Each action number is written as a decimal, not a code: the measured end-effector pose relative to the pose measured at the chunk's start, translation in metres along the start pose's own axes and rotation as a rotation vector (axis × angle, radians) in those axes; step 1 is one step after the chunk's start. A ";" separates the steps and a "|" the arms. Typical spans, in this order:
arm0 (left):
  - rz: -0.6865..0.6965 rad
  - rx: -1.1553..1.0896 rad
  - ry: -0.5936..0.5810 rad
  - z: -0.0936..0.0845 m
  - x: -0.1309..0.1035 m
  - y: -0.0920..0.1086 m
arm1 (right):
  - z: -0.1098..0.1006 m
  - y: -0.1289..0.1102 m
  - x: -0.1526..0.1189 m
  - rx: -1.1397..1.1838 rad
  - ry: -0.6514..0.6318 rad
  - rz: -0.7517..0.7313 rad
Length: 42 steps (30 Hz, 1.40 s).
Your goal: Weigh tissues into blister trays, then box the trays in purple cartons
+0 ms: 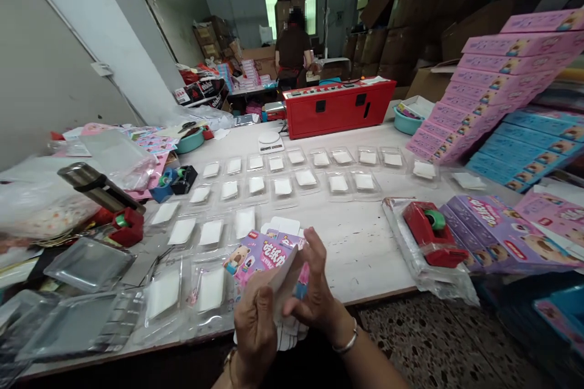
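My left hand (256, 322) is wrapped round the near side of a folded card piece (285, 276), its thumb pressed on it. My right hand (314, 289) has its fingers spread on the right side of that piece, fingertips close to its upper edge. Under and behind it lie purple printed cards (260, 252) with a cartoon animal. More white-edged card pieces (289, 335) show below my hands at the table's front edge. Clear plastic trays with white sheets stand in rows behind and to the left, the nearest tray (211, 289) just left of my hands.
A red tape dispenser (429, 234) and purple boxes (511, 231) are to the right, below stacked pink boxes (497, 73). A steel flask (98, 185) and another red dispenser (128, 228) stand left. Behind are a scale (271, 141), a red machine (340, 109) and a person (293, 48).
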<state>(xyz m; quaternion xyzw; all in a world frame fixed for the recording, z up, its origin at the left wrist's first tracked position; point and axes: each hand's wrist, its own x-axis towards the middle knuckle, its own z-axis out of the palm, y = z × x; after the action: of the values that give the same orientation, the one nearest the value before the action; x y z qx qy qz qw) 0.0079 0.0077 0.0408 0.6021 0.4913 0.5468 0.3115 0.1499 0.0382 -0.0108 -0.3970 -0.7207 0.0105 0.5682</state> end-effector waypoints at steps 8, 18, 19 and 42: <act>-0.467 -0.410 -0.082 -0.033 0.099 0.033 | -0.002 -0.002 0.049 0.260 -0.036 0.004; -0.425 -0.708 -0.401 -0.020 0.091 -0.037 | 0.007 0.034 0.019 0.096 -0.062 -0.037; -0.402 -0.693 -0.404 -0.020 0.089 -0.038 | 0.000 0.036 0.024 0.050 -0.097 -0.111; -0.119 -0.583 -0.483 -0.031 0.096 -0.049 | -0.023 0.028 0.068 0.330 -0.381 -0.099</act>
<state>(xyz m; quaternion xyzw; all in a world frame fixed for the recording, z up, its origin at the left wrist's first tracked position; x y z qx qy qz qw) -0.0422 0.1084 0.0364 0.5701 0.2616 0.4869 0.6078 0.1817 0.0870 0.0394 -0.2541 -0.8218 0.1748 0.4792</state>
